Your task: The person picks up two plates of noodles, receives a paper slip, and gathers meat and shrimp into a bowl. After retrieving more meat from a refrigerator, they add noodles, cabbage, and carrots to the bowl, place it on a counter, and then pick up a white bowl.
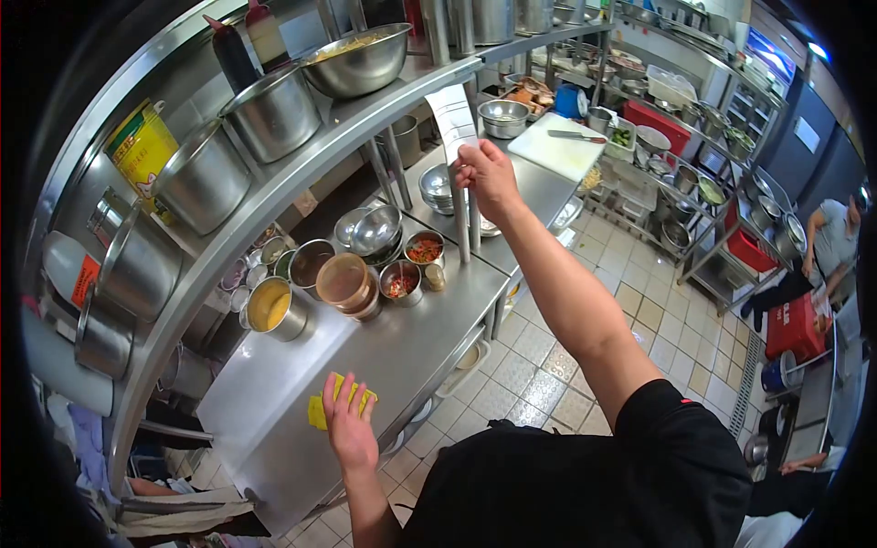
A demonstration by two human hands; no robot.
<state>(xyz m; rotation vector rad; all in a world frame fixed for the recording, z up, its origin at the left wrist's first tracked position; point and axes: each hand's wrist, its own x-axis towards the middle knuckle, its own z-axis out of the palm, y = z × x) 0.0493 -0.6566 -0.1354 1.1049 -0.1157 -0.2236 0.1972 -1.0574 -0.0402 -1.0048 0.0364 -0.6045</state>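
My right hand (488,181) is raised at the shelf's edge, its fingers closed on the lower end of a white paper slip (449,114) with printed lines. Lower down, my left hand (349,425) lies over a yellow cloth (317,411) on the steel counter (283,402), its fingers stretched out. Beyond that hand stand a pot of yellow liquid (269,309), a stack of brownish plastic tubs (345,280) and a metal container with chopped red pieces (400,282).
Steel pots (272,114) and a wide bowl (358,62) line the curved shelf (265,183) above the counter. A white cutting board (557,149) holds a knife (575,136). At the far right, a person (829,239) is near a red crate (793,327).
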